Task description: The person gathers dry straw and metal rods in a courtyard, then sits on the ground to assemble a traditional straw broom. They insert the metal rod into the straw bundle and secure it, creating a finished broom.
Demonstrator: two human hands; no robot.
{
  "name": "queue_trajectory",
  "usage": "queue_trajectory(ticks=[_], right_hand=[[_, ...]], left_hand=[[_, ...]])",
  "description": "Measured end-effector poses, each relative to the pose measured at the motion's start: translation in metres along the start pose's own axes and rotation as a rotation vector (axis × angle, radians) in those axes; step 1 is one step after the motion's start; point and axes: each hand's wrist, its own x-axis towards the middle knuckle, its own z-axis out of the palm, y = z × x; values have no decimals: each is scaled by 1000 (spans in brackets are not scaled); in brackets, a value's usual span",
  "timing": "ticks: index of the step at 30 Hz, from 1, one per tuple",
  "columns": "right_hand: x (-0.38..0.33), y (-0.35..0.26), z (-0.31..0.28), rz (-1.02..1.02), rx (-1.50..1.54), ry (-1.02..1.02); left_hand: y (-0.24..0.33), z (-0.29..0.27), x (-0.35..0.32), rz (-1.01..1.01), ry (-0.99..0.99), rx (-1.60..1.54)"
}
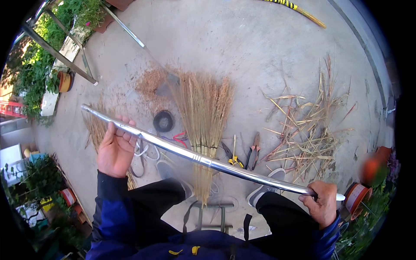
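A long shiny metal tube (195, 156) slants across in front of me, its left end higher in the picture. My left hand (116, 149) is closed round it near the left end, palm turned up and thumb along the near side. Near the other end, my right hand (321, 203) wraps it in a fist, with a white tip sticking out beyond. Beneath the tube a fanned bundle of broom straw (203, 112) lies on the concrete between my feet, bound with dark ties at its narrow part. The tube hides a strip of its stalks.
Right of the bundle lie pliers (253, 151) and yellow-handled cutters (234, 157). Loose stalks (307, 130) are strewn further right. A black wire coil (163, 121), a red cord (180, 138) and a heap of brown seed husks (149, 82) lie left. More straw (96, 125) rests beyond my left hand.
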Motion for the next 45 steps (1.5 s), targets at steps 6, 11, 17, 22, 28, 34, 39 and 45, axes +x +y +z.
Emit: queue_trajectory(ticks=[6,11,17,22,28,34,39,45], right_hand=[[25,10,16,22,-43,33],[26,24,36,67,-23,11],[6,44,61,-15,-32,3],[-31,18,13,21,-27,-74],[-86,-29,-65,-21,-26,-99],[-134,-122,-150,-9,-17,-106],[-156,-184,-208,-57,-52,-155],[-160,-240,-239,-88,57,-232]], left_hand=[[-11,-6,20,-55,33,-74],[-18,-20,21,-89,7,-130],[-35,-40,4,-97,96,-193],[-15,-14,-20,-140,169,-154],[38,66,-77,-149,284,-113],[105,129,-126,-79,306,-296],[168,171,-165,-17,184,-455],[220,189,-185,61,144,-557]])
